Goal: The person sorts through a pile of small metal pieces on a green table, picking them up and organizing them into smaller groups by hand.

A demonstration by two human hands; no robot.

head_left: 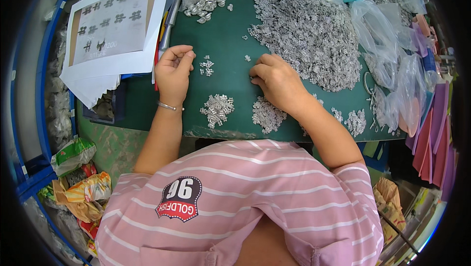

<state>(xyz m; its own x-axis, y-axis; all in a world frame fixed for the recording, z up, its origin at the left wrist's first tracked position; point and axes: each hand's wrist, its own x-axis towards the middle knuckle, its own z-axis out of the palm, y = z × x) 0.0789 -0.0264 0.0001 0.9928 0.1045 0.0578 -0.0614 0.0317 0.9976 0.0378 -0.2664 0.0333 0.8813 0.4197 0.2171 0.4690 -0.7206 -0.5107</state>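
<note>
A small cluster of silver metal pieces [206,66] is laid on the green mat [230,30], between the two hands; the count is too fine to be given. The left hand [173,72] is rested just left of it, fingers curled in, thumb and forefinger pinched; whether a piece is held cannot be told. The right hand [277,80] is pressed on the mat, fingers bent under, their grip hidden. Two small sorted heaps [217,109] [267,115] are placed near the mat's front edge, a third [355,120] further right. One large loose pile [309,35] is spread behind the right hand. One stack of printed sheets [115,21] is set at left, clear plastic bags [392,70] at right.
</note>
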